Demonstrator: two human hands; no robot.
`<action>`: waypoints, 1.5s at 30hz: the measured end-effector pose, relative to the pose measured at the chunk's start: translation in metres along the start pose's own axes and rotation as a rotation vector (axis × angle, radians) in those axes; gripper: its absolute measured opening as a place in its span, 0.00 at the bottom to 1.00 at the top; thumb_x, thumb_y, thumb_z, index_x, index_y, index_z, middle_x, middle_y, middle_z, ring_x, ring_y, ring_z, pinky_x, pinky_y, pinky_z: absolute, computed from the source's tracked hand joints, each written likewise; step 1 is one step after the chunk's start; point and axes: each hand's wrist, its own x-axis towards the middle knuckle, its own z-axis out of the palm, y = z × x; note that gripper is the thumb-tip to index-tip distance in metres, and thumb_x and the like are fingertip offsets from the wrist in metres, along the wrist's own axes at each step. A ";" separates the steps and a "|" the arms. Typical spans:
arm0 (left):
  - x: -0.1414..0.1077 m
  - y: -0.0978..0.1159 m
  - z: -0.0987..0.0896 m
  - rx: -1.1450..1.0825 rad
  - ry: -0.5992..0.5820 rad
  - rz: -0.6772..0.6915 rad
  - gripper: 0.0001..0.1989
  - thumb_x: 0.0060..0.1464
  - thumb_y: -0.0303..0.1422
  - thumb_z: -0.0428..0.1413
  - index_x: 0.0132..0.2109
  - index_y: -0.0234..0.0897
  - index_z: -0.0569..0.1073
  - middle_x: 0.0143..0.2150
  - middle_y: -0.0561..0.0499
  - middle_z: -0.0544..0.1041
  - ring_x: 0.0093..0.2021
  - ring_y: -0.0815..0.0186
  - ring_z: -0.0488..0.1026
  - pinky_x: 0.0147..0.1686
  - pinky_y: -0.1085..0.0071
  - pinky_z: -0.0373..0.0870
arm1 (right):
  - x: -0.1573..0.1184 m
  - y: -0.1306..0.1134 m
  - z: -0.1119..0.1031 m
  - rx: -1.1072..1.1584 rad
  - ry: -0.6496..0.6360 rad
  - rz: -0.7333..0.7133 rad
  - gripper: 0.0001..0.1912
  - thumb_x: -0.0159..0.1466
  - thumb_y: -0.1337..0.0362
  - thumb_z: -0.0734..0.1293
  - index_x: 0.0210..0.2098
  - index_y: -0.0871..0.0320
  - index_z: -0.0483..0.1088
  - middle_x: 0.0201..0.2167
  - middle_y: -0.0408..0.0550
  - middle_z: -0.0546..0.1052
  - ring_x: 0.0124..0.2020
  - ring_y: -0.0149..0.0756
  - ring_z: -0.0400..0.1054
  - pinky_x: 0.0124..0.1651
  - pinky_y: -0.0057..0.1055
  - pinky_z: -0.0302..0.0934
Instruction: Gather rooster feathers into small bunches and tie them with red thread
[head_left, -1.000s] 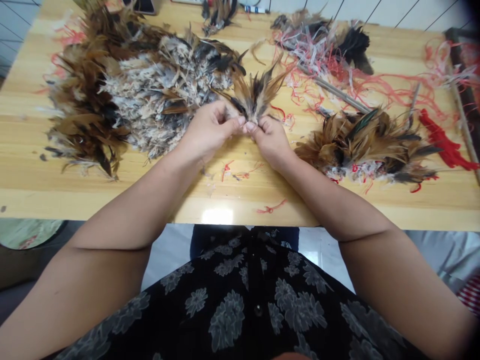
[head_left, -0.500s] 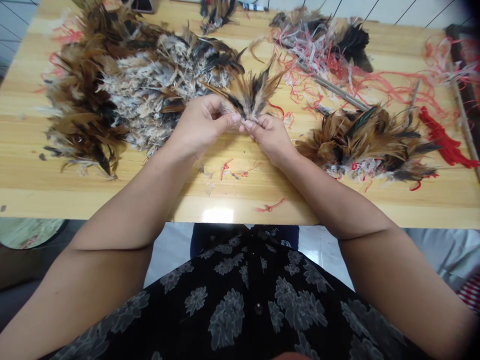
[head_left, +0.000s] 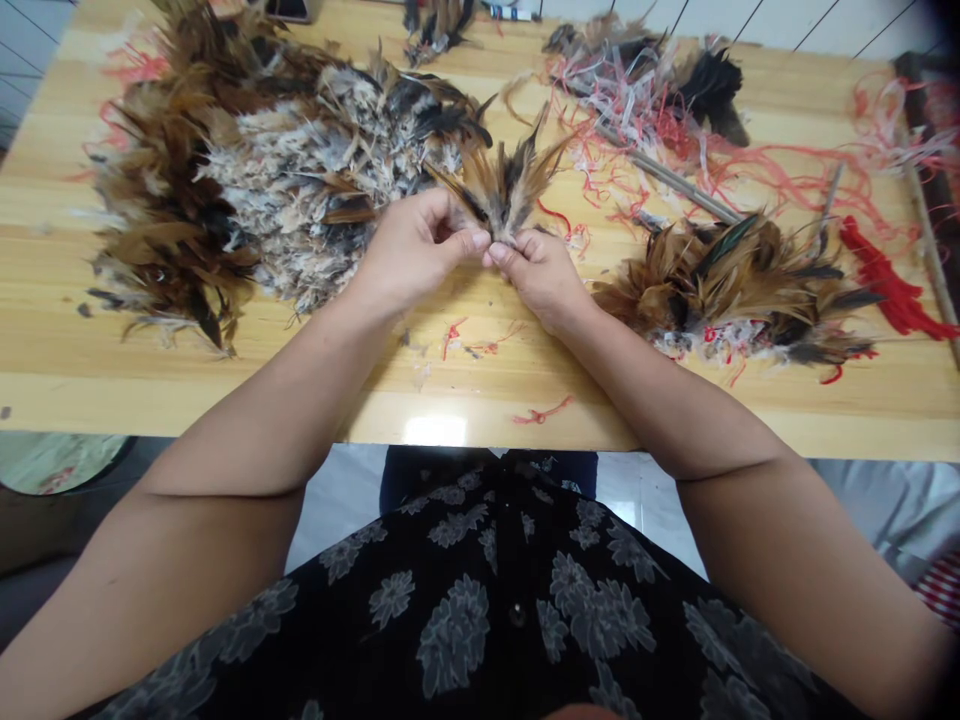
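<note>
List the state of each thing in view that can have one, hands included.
Left hand: closed, pinching at the small feather bunch's base
Right hand: closed, pinching the same base
Small feather bunch: held, tips fanned out
Large feather pile: heaped, spread wide
Right-hand feather pile: heaped, tips splayed
Pink and white strings: tangled, trailing
Red strands: bunched together
Thin stick: lying, partly covered
</note>
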 end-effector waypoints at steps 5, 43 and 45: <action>0.004 -0.007 -0.008 -0.029 0.123 0.042 0.30 0.73 0.69 0.76 0.49 0.50 0.81 0.40 0.50 0.83 0.60 0.45 0.83 0.56 0.48 0.77 | 0.004 0.007 0.001 0.005 0.049 0.024 0.22 0.87 0.47 0.75 0.40 0.52 0.73 0.34 0.41 0.69 0.40 0.35 0.68 0.48 0.32 0.71; 0.003 0.014 -0.029 -0.072 0.019 -0.136 0.17 0.74 0.20 0.77 0.39 0.38 0.80 0.32 0.53 0.82 0.34 0.63 0.77 0.44 0.66 0.76 | 0.014 0.038 -0.005 0.050 0.077 -0.121 0.30 0.89 0.35 0.69 0.42 0.53 0.73 0.33 0.41 0.70 0.39 0.33 0.69 0.47 0.32 0.71; 0.001 0.016 -0.027 -0.162 -0.014 -0.137 0.17 0.73 0.24 0.82 0.41 0.39 0.81 0.32 0.54 0.83 0.35 0.63 0.79 0.44 0.67 0.79 | 0.013 0.036 -0.005 0.043 0.078 -0.121 0.29 0.89 0.37 0.70 0.42 0.53 0.74 0.33 0.41 0.69 0.39 0.34 0.68 0.47 0.32 0.71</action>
